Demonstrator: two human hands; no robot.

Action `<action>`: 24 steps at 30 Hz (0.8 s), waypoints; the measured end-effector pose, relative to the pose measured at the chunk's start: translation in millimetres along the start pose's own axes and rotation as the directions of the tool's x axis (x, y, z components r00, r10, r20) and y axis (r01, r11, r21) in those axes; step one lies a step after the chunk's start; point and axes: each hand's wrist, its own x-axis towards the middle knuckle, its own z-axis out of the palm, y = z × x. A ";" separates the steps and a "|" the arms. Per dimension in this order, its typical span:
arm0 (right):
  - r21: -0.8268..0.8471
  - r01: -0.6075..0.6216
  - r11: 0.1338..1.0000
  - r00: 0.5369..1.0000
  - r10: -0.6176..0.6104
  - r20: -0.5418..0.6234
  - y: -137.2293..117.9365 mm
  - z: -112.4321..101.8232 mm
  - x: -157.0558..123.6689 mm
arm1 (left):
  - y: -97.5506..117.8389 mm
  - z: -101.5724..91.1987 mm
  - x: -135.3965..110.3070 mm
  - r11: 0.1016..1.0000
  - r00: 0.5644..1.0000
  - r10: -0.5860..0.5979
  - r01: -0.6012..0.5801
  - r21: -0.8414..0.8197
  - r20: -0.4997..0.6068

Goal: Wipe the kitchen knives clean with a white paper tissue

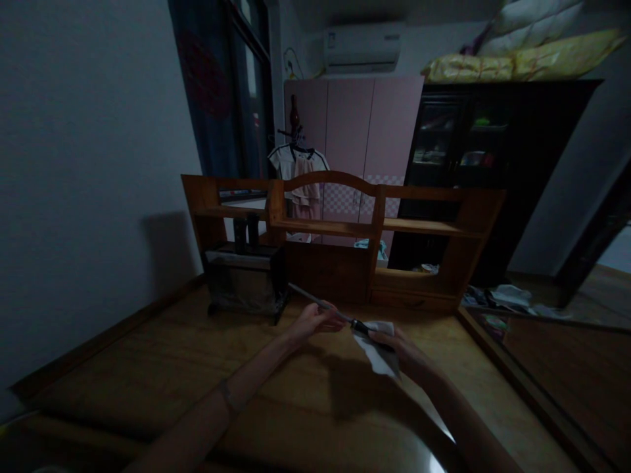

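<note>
A long thin grey rod with a black handle, which looks like a sharpening steel (301,290), is held in the air above the wooden surface. My left hand (318,320) is closed, its fingers pinching the rod partway along. My right hand (397,341) is closed on the black handle, with a white paper tissue (382,362) hanging under and around it. The rod's far end points up and left, toward a dark box-like rack (241,279). Two upright black pieces stick up from the top of that rack.
Behind my hands stands a wooden shelf unit (330,230) with an arched top. A wall (89,197) borders the wooden surface (266,407) on the left, and a raised wooden edge (513,387) runs along the right. Pink wardrobe doors (349,125) and a dark cabinet (532,144) are farther back.
</note>
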 end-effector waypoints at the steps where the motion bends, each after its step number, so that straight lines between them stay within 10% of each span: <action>1: -0.011 0.020 1.000 0.999 -0.021 -0.036 1.1 -2.1 2.1 | 3.9 0.4 -1.0 0.993 0.999 -0.035 0.034 0.113 0.008; 5: -0.051 0.098 0.994 0.989 -0.103 -0.104 6.5 -6.6 9.0 | 32.1 18.9 -15.2 0.920 1.000 -0.011 0.018 0.391 -0.020; 8: -0.073 0.165 0.984 0.975 -0.174 -0.136 5.0 -2.6 7.3 | 61.9 45.8 -25.4 0.359 0.915 0.374 -0.292 0.886 0.150; 11: -0.066 0.208 0.976 0.963 -0.216 -0.159 0.1 1.9 2.2 | 81.5 65.5 -23.9 -0.119 0.813 0.395 -0.417 0.901 0.428; 13: -0.031 0.212 0.977 0.961 -0.214 -0.175 -2.2 0.8 -0.2 | 83.8 69.8 -18.4 -0.276 0.806 0.307 -0.434 0.858 0.507; 24: 0.355 0.054 0.933 0.990 -0.003 -0.143 -6.4 -29.3 7.6 | 92.8 74.9 -25.4 -0.324 0.853 0.233 -0.385 0.864 0.467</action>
